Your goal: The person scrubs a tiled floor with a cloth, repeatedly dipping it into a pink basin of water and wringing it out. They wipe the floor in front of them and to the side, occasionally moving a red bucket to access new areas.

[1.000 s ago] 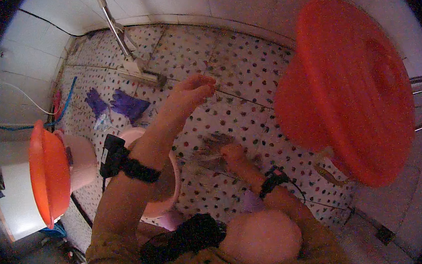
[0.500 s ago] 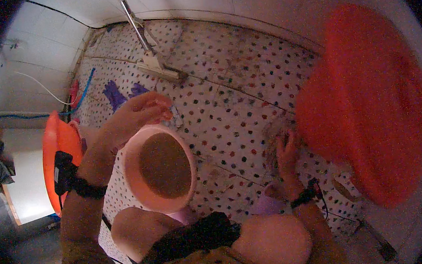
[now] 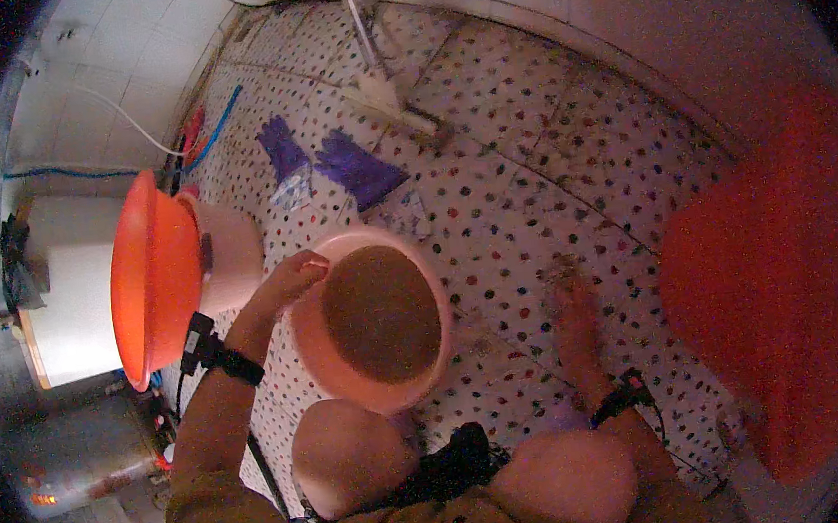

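A pink bucket [image 3: 307, 346] with murky brown liquid in it stands on the spotted floor in front of my left knee. My left hand [image 3: 293, 275] is at its upper left rim, the fingers curled closed over the edge. To the right of the bucket, my right hand [image 3: 575, 318] reaches down to the floor and is smeared by motion. At its fingertips lies a dull brownish, tangled-looking patch [image 3: 561, 269], too blurred to name. Beyond the bucket two purple rubber gloves [image 3: 363, 167] with patterned cuffs lie flat.
An orange basin [image 3: 152, 285] leans at the left beside a pale pink bucket [image 3: 231, 253]. A large red basin [image 3: 781, 300] fills the right side. A floor squeegee or mop [image 3: 391, 110] stands near the back wall. A blue hose [image 3: 218, 125] runs along the left.
The view has shifted left. My left hand has come down from above the gloves to the bucket's rim, uncovering both gloves. My right hand remains low by the floor, now more blurred.
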The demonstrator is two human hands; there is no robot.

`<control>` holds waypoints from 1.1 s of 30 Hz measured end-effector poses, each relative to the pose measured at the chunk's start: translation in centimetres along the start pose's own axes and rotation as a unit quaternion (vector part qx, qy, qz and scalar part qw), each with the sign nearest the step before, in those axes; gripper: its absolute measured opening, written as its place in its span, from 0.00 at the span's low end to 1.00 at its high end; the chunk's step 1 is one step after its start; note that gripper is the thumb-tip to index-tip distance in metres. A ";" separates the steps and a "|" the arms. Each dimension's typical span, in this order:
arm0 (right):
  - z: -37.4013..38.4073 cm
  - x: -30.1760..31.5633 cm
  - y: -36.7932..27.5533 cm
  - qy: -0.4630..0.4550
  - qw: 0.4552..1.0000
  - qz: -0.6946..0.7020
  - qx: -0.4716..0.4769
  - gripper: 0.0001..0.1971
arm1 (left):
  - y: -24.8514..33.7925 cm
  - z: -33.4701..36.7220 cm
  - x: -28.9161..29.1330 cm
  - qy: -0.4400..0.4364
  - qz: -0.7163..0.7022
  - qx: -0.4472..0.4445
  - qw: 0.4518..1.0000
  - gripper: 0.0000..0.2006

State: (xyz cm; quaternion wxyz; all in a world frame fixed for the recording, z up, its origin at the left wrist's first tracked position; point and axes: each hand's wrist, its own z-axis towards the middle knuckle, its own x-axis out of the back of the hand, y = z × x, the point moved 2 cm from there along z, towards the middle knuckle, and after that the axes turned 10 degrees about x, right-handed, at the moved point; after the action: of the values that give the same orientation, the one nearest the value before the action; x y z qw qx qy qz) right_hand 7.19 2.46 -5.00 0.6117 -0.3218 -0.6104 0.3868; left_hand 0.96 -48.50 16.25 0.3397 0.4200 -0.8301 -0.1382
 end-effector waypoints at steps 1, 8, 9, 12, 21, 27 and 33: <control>-0.4 -1.1 -0.6 -0.025 0.998 0.062 -0.011 0.32 | -2.3 0.9 0.4 0.016 0.006 0.074 0.997 0.26; -1.8 -0.8 -5.8 -0.203 0.935 0.288 -0.043 0.31 | -14.8 -4.6 -1.4 0.243 0.083 0.207 0.944 0.53; -2.2 1.3 -6.5 -0.201 0.923 0.304 -0.122 0.32 | -16.3 -5.7 -2.3 0.203 -0.120 0.210 0.949 0.59; -2.5 4.9 -8.9 -0.128 0.909 0.324 -0.229 0.32 | -19.2 -6.8 -4.3 0.117 -0.243 0.209 0.940 0.54; 1.2 10.0 -15.1 -0.052 0.909 0.333 -0.245 0.31 | -21.6 -5.1 -7.6 -0.105 -0.502 0.064 0.856 0.33; 2.7 11.5 -18.5 -0.016 0.924 0.297 -0.239 0.30 | -24.0 -2.7 -8.6 -0.087 -0.436 0.055 0.894 0.29; 2.9 10.4 -22.2 -0.005 0.926 0.318 -0.202 0.28 | -30.4 -1.1 -8.7 -0.030 -0.262 0.157 0.952 0.31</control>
State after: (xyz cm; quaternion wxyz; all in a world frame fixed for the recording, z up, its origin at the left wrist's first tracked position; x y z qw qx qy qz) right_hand 5.67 0.28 19.54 0.3758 -0.6139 -0.5441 0.4311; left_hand 23.68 -60.09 -2.51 0.1958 0.6664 -0.7121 -0.1025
